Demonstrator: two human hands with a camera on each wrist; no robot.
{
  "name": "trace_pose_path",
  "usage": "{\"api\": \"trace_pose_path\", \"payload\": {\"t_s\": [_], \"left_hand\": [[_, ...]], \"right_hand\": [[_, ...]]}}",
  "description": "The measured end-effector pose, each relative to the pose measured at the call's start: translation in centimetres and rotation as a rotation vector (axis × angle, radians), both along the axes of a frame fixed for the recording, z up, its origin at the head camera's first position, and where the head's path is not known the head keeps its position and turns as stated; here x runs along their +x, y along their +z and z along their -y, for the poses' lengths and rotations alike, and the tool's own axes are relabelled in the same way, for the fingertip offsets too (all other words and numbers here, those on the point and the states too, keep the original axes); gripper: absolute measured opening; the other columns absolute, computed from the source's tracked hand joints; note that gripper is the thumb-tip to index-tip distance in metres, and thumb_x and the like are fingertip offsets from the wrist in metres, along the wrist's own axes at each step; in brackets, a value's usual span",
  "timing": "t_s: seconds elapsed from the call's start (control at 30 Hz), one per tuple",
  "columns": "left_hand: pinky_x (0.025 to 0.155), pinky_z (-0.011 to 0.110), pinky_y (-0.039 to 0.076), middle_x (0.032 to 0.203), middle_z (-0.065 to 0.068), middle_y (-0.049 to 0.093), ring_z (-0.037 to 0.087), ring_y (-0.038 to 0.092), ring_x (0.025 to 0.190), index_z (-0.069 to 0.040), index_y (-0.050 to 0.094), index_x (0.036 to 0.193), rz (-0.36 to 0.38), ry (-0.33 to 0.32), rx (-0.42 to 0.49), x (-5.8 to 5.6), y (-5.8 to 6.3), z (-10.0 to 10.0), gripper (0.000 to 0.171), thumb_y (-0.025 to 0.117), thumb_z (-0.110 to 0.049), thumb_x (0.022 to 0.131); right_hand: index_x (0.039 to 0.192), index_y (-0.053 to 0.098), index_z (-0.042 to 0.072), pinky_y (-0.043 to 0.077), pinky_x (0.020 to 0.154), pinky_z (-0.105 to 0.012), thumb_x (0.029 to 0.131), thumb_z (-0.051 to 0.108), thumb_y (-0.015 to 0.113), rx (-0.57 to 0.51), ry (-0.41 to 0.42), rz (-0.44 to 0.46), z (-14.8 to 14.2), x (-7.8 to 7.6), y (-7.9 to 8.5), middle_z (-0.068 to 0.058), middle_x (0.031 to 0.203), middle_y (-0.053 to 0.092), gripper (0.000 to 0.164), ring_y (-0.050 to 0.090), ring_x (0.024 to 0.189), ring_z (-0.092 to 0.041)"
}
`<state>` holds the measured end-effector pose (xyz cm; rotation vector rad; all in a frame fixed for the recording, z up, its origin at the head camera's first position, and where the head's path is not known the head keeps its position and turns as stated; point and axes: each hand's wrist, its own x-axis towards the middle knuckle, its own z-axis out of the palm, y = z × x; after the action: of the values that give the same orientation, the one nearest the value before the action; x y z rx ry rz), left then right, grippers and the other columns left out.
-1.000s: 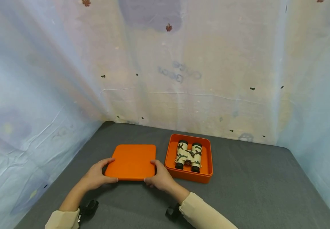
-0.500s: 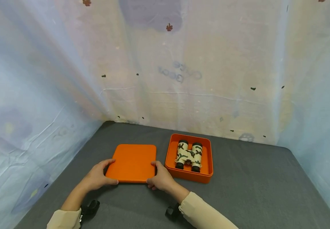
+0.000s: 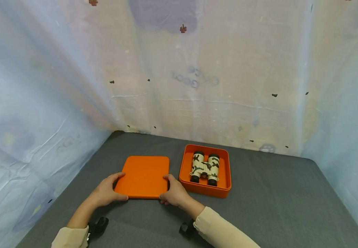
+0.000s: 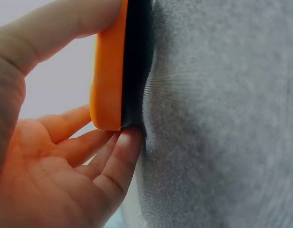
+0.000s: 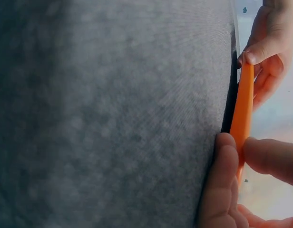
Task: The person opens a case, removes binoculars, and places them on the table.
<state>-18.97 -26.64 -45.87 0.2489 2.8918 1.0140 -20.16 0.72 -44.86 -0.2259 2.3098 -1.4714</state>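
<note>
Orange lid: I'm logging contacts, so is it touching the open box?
Apart. The head view plainly shows a strip of grey table between the lid and the box.

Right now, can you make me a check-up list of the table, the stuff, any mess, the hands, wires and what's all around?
Surface: grey table.
Job's things: flat orange panel between the hands; open orange box to its right, with camouflage binoculars inside.
Clutter: nothing seen.
Hands: left hand and right hand grip the panel's opposite sides; black device at each wrist.
Cables: nothing seen.
Surroundings: pale printed curtain.
</note>
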Motion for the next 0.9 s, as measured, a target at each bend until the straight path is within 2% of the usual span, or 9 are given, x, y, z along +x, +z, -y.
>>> {"api": "trace_pose_path", "payload": {"t_s": [0.13, 0.3, 0.6, 0.83, 0.9], "left_hand": [[0.090, 0.052, 0.035, 0.135, 0.021, 0.033, 0.037, 0.037, 0.117, -0.008, 0.035, 0.133, -0.008, -0.012, -0.010, 0.00, 0.01, -0.05, 0.090, 0.076, -0.041, 0.061], [0.089, 0.051, 0.036, 0.134, 0.022, 0.034, 0.037, 0.038, 0.116, -0.005, 0.035, 0.133, -0.020, -0.022, -0.018, -0.11, 0.03, -0.07, 0.090, 0.076, -0.040, 0.061], [0.089, 0.052, 0.036, 0.133, 0.024, 0.035, 0.039, 0.038, 0.115, -0.003, 0.036, 0.133, -0.042, -0.049, -0.037, -0.08, 0.22, 0.02, 0.085, 0.074, -0.039, 0.065], [0.087, 0.051, 0.037, 0.132, 0.023, 0.036, 0.038, 0.040, 0.113, -0.004, 0.036, 0.132, -0.048, -0.049, -0.060, -0.16, 0.05, 0.05, 0.084, 0.072, -0.041, 0.066], [0.086, 0.051, 0.037, 0.132, 0.022, 0.036, 0.038, 0.040, 0.113, -0.005, 0.036, 0.132, -0.049, -0.048, -0.065, -0.19, -0.04, 0.06, 0.083, 0.072, -0.041, 0.066]], "right_hand": [[0.129, 0.038, 0.013, 0.049, 0.046, -0.029, 0.070, 0.000, 0.069, 0.015, 0.003, -0.017, 0.02, -0.01, -0.03, -0.017, 0.111, 0.050, 0.068, 0.060, 0.054, -0.015], [0.129, 0.038, 0.013, 0.049, 0.046, -0.029, 0.070, 0.000, 0.069, 0.028, 0.010, -0.030, 0.07, 0.02, -0.05, -0.016, 0.109, 0.050, 0.068, 0.060, 0.053, -0.015], [0.129, 0.038, 0.013, 0.050, 0.047, -0.030, 0.073, 0.002, 0.066, 0.034, 0.033, -0.046, 0.08, 0.00, -0.10, -0.009, 0.080, 0.056, 0.064, 0.059, 0.052, -0.016], [0.128, 0.039, 0.013, 0.049, 0.045, -0.029, 0.075, 0.006, 0.066, 0.065, 0.042, -0.062, 0.08, -0.25, -0.21, -0.008, 0.079, 0.056, 0.061, 0.058, 0.050, -0.016], [0.128, 0.039, 0.013, 0.048, 0.044, -0.028, 0.075, 0.006, 0.067, 0.077, 0.044, -0.071, 0.08, -0.29, -0.21, -0.008, 0.085, 0.055, 0.060, 0.058, 0.050, -0.015]]}}
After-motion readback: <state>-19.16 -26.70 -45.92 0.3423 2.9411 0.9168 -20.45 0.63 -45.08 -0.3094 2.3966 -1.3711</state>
